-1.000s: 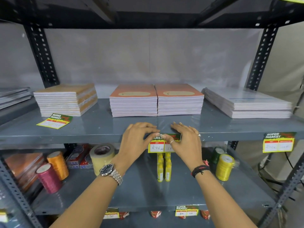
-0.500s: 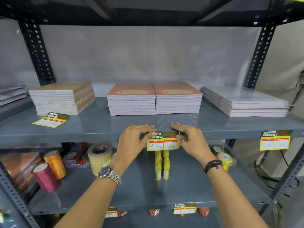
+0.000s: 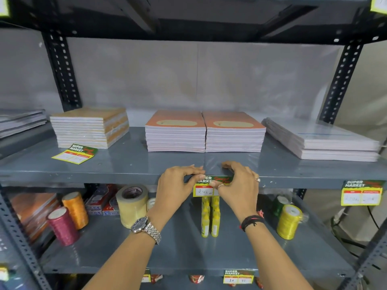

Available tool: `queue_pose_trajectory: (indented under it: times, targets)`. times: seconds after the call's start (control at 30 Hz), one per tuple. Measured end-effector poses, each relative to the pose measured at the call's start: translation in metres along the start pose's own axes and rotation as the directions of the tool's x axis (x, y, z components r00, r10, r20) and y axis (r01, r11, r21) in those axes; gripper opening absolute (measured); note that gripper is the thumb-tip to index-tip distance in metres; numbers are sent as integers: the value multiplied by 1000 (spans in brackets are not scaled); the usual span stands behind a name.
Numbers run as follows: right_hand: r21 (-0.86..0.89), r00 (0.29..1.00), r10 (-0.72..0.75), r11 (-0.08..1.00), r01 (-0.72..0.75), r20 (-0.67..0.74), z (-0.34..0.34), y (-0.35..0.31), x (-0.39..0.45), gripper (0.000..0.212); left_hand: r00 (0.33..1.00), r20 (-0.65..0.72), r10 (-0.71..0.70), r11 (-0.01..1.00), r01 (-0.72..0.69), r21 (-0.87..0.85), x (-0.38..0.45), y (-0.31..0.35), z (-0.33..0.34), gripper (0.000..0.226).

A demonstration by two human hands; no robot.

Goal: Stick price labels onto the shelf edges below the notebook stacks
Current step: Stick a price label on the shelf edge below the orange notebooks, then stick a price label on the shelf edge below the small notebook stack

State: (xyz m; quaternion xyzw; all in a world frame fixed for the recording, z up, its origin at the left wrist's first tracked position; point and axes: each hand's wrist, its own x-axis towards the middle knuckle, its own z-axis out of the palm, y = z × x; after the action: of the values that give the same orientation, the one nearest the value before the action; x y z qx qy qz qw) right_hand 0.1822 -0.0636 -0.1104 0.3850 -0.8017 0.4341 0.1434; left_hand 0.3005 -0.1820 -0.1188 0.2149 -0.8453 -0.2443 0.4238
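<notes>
— What did the head view show at the shelf's front edge [image 3: 125,178]?

— A price label [image 3: 206,188] lay against it, just below the two orange notebook stacks [image 3: 205,132] that sat side by side. The left hand [image 3: 176,188] had its fingers on the shelf lip and its thumb tip on the label's upper left corner. The right hand [image 3: 237,185] covered the label's right half, fingers curled over the lip, thumb on the label's face.

— Were the hands clamped on it?

— Both pressed it flat against the edge; neither was closed around it.

— And the other labels?

— A loose label [image 3: 74,153] lay flat on the shelf top, touching the front of the left notebook stack [image 3: 90,127]. Another label [image 3: 361,192] hung from the front edge at the right end, below the white stack [image 3: 322,141].

— Below?

— On the lower shelf [image 3: 178,252], a tape roll [image 3: 132,203], thread spools [image 3: 289,220] and yellow bottles [image 3: 210,216].
</notes>
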Motion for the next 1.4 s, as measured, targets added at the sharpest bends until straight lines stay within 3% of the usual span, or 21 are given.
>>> queue_pose_trajectory:
  times: [0.13,0.23,0.33,0.4,0.5,0.57,0.67,0.77,0.87,1.0,1.1,1.23,1.4]
  targets:
    - [23,1000,-14,1000,14,10,-1,1,0,57,1000,-30,3,1000,-3,-3,-1,0,4,15]
    - [-28,994,-26,999,29,108,-7,2,2,66,1000,8,-15,1000,15,3,-2,0,-6,20]
    - [-84,978,-13,996,31,209,-9,-20,-1,82,999,-11,53,985,-50,166,-2,-17,-43,33]
    - [-147,974,-81,983,113,211,0,-43,-3,86,994,-59,97,959,-77,274,4,-38,-75,41]
    - [-152,943,-223,952,265,248,30,-91,-9,79,991,-124,42,919,11,394,13,-83,-134,55]
    - [-83,927,-259,953,290,271,59,-130,-12,70,981,-186,-48,897,124,424,20,-116,-174,63]
    - [97,923,-218,976,197,317,112,-195,-12,57,934,-253,-252,882,330,337,27,-159,-230,47]
    - [174,933,-141,981,86,330,162,-246,-9,41,947,-161,-278,883,318,345,27,-205,-272,41]
    - [132,942,-21,991,-24,335,194,-275,-1,24,966,2,-258,932,248,265,28,-239,-293,49]
    - [9,934,143,988,-155,328,219,-289,12,35,966,107,-236,966,222,131,35,-253,-300,41]
    - [-20,915,217,974,-224,340,225,-291,21,35,950,137,-281,960,276,51,47,-257,-296,38]
    - [21,925,224,970,-242,308,231,-291,25,26,940,125,-317,948,319,2,56,-263,-293,36]
    - [221,951,139,954,-204,277,218,-294,12,16,951,93,-295,933,308,-187,50,-255,-297,35]
